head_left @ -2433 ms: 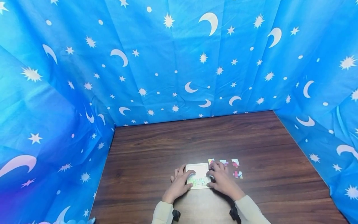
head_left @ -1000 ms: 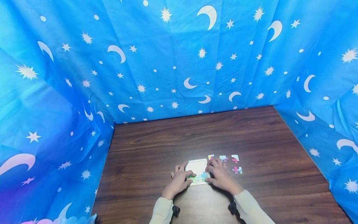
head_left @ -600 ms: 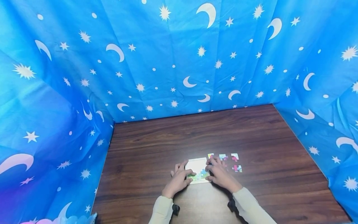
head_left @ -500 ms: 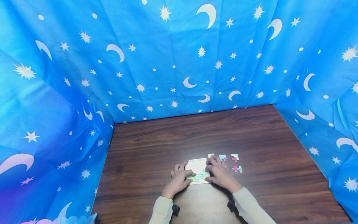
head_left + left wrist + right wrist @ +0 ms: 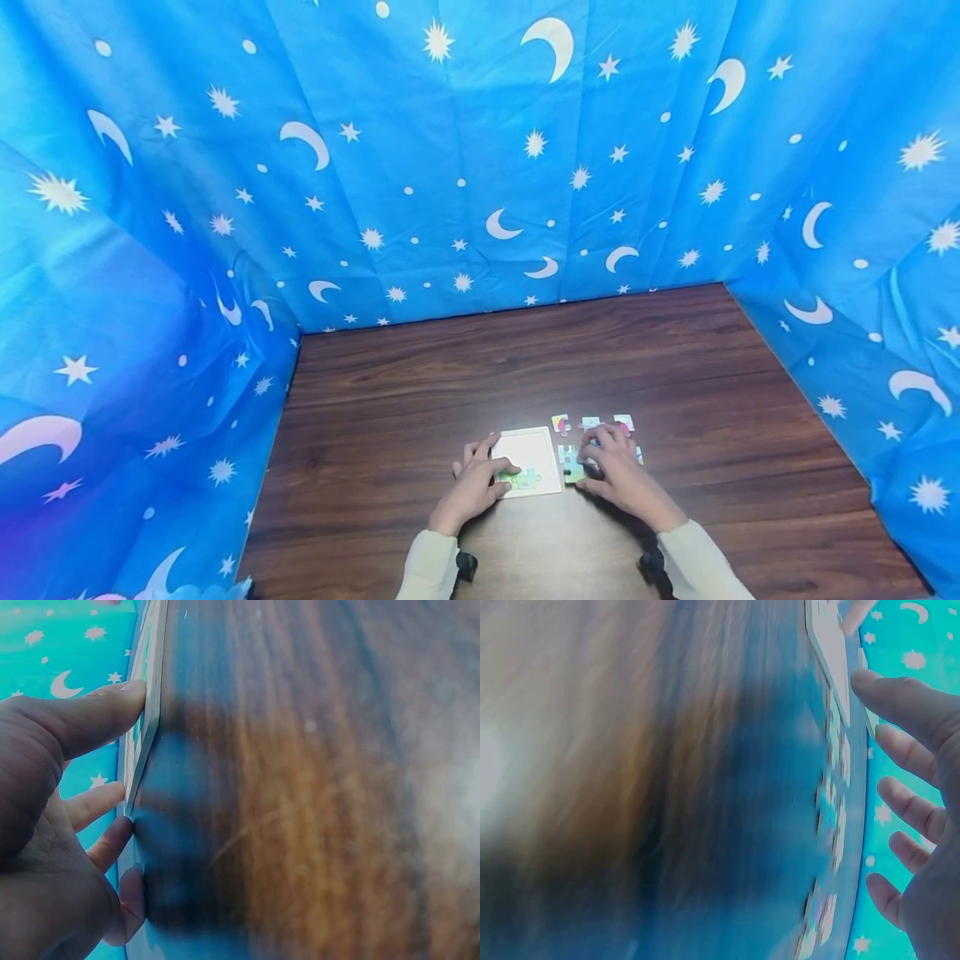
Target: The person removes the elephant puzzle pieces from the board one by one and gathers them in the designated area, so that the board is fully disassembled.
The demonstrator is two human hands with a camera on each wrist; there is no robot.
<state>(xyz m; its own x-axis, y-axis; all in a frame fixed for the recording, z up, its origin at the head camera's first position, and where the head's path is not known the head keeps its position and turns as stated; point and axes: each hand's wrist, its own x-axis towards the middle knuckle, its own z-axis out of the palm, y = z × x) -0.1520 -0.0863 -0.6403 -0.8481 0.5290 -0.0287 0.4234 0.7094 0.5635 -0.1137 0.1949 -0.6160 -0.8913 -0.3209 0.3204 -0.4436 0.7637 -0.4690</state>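
Note:
A pale jigsaw tray (image 5: 553, 446) lies on the brown table, with green puzzle pieces (image 5: 522, 480) along the near left of its recess. My left hand (image 5: 472, 486) holds the tray at its left side; in the left wrist view the thumb (image 5: 112, 712) lies over the tray's edge (image 5: 150, 712) and fingertips meet its rim. Just right of the tray, my right hand (image 5: 617, 471) pinches a blue-green puzzle piece (image 5: 570, 463). The right wrist view shows this piece edge-on at the tips of thumb and index finger.
Loose puzzle pieces lie behind the right hand: one yellow and pink piece (image 5: 561, 424), one pale blue piece (image 5: 590, 422), one pink and white piece (image 5: 623, 423). The right hand partly covers others. Blue star-patterned cloth (image 5: 450, 167) walls the table's back and sides.
My right hand has moved right, off the tray, bringing the blue-green puzzle piece out of the recess with it. The left hand has kept its hold on the tray.

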